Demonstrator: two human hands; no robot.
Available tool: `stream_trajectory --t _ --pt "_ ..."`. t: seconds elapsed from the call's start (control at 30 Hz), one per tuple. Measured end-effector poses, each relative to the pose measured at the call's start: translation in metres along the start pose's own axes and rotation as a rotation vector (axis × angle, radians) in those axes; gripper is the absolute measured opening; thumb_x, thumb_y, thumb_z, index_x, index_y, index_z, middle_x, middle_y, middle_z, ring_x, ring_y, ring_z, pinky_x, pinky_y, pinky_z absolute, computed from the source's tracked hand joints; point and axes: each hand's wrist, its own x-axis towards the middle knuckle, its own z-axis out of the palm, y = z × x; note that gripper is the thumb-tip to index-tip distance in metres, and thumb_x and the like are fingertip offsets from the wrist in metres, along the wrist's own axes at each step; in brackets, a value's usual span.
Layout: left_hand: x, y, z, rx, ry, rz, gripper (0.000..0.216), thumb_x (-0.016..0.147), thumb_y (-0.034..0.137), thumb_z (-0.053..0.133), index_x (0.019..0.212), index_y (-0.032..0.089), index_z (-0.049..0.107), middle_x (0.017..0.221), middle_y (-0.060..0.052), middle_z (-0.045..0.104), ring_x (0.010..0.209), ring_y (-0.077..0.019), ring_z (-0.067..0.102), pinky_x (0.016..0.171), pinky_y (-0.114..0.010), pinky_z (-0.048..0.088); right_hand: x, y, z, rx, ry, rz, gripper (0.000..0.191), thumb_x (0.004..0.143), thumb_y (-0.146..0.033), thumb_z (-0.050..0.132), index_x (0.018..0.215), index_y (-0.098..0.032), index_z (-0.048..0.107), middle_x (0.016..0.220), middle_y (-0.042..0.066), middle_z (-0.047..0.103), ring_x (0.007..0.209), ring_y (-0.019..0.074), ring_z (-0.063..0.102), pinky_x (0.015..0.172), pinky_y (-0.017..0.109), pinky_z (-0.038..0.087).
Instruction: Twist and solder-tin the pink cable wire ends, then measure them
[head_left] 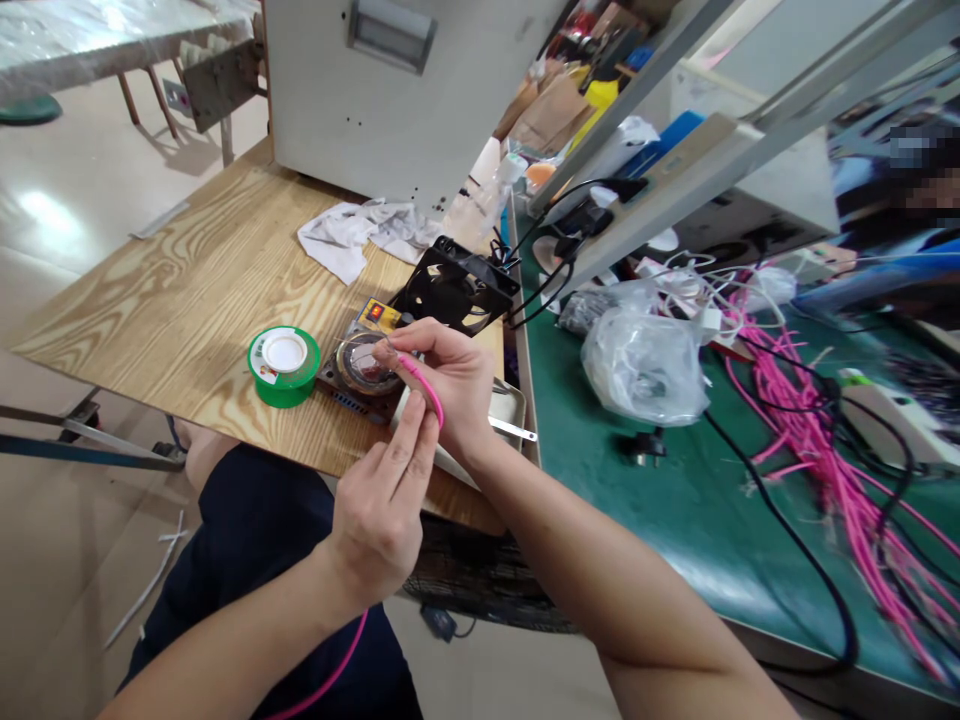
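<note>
I'm pinching the pink cable (427, 384) near its tip with the right hand (450, 385) and gripping it farther along with the left hand (379, 510), both hands working close together. It's curving between them above the bench's (187, 300) near edge, toward the right corner, its tip pointing over the round metal pot (341, 376); more cable is trailing below the left hand.

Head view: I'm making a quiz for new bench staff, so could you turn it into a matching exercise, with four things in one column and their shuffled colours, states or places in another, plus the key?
Things
1. Spool
2. Cable
3. Fan
4. Cloth

Descriptions
A. White, crumpled
B. Black, square-framed
C. Green, round
D. Pink, in the left hand and right hand

Right pairs: 1-C, 2-D, 3-B, 4-A
</note>
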Motion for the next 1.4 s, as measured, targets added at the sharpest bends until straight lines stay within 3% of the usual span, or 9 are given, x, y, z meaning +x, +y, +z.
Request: stream_trajectory --t 1.0,1.4 --pt "0.0035 0.0004 0.0012 0.01 0.004 -0.008 0.069 0.1 -0.006 0.039 0.167 0.008 0.033 0.158 -0.022 0.054 0.116 -0.0273 0.077 0.089 -0.039 0.069 0.0013 0.0021 -0.0005 -0.042 -0.005 -0.003 0.033 0.075 -0.053 0.093 0.074 -0.024 0.076 0.078 0.0 0.075 0.079 0.0173 0.07 0.074 0.034 0.058" --pt "0.0029 0.0003 0.0009 -0.01 0.003 -0.006 0.066 0.097 -0.009 0.041 0.162 0.003 0.04 0.156 -0.025 0.056 0.115 -0.0291 0.077 0.089 -0.042 0.068 0.001 0.0009 0.0 -0.014 -0.004 -0.011 0.03 0.076 -0.049 0.094 0.075 -0.025 0.077 0.078 -0.001 0.075 0.078 0.0162 0.07 0.073 0.032 0.057"
